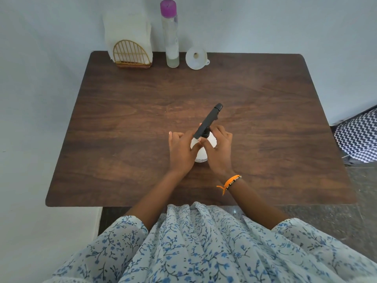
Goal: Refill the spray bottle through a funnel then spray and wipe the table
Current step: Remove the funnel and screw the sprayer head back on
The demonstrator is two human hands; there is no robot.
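Pale wall behind, dark wood bench in front, floor and a zigzag cushion off to the right. At mid-bench, upright, the spray bottle, white body, black head on top with its long axis slanting away and to the right, nozzle end farthest from the body. Left hand wrapped round the bottle's left flank, thumb across the front: a steadying grip on the body. Right hand curled at the neck, fingertips on the black collar just under the head: a pinching grip there, likely for unscrewing. Both hands touching the bottle, so no reach needed; the turn about the bottle's upright axis is what counts, head swinging while the body stays put. Along the far edge, well apart from the hands: funnel lying mouth toward the camera, refill bottle with purple cap standing just left of it, napkins in a gold wire holder further left. Funnel lies straight ahead and slightly to the side of the right hand, so that hand looks nearer for fetching it once the head is off. Head apparently still seated on the neck; refill not yet begun, judging by the capped refill bottle.
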